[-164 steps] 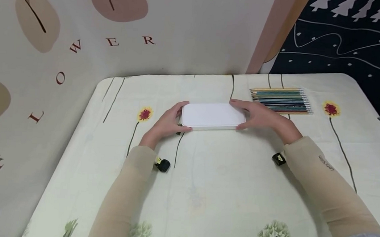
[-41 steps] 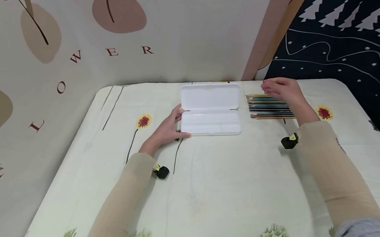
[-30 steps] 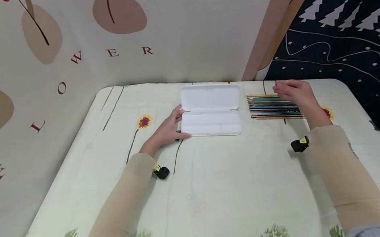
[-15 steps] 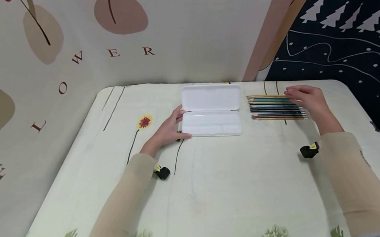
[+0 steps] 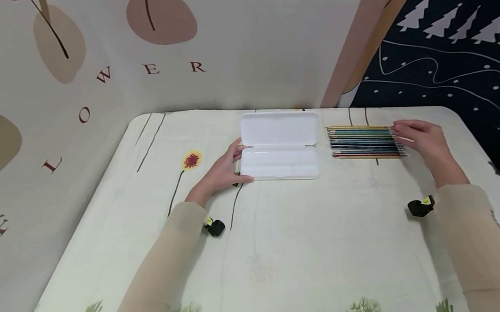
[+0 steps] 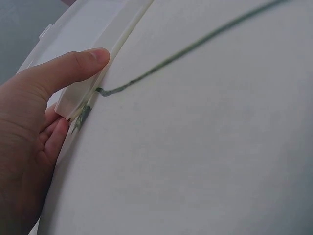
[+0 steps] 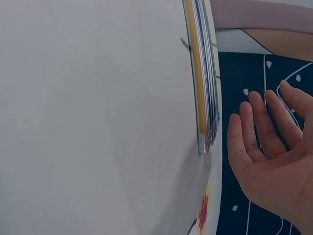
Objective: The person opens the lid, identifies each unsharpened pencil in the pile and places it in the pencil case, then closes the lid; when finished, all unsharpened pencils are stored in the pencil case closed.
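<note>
On the flowered cloth (image 5: 305, 235) lies the open white plastic case (image 5: 271, 162), left hand (image 5: 220, 171) gripping its end, fingers (image 6: 57, 138) half hidden behind it; just to its right, slim pencils (image 5: 360, 142), some ends masked by the right hand (image 5: 427, 142), loosely spread.

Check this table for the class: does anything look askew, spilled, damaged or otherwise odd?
Nothing much stands out. The pencils lie side by side in a flat row, the white case sits open with the left hand gripping one end, and no spill or breakage shows; only faint smudges mark the cloth.
</note>
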Motion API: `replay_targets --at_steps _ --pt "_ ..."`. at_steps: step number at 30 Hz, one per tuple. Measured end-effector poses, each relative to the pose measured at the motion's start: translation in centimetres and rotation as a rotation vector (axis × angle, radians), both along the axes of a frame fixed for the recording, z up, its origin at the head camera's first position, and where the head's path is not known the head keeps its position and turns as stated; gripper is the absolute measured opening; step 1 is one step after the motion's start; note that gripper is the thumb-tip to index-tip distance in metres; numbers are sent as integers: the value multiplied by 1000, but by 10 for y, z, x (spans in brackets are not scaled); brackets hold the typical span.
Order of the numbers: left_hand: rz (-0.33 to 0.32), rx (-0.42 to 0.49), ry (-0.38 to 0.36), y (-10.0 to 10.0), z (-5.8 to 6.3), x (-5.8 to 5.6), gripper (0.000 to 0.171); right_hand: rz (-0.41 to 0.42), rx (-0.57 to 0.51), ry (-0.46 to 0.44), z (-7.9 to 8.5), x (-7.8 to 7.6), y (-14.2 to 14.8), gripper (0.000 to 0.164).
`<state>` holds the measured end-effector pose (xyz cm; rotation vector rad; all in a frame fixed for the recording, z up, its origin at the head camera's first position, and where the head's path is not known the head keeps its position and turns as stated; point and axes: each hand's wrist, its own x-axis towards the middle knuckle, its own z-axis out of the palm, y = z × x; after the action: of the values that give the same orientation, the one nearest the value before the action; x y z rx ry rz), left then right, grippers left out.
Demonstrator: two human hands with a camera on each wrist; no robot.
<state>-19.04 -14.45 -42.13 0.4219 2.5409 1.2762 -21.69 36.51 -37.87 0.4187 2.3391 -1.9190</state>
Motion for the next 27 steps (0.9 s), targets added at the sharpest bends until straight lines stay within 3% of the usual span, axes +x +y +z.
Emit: replay_targets --at_steps 3,5,27 --pt "2 -4 1 0 0 0 119 -6 88 -27 11 11 -6 45" --pt "3 -6 1 0 0 0 119 -13 88 -29 13 16 -5 43" --pt "12 -16 5 1 1 0 118 -7 201 -88 4 29 22 16"
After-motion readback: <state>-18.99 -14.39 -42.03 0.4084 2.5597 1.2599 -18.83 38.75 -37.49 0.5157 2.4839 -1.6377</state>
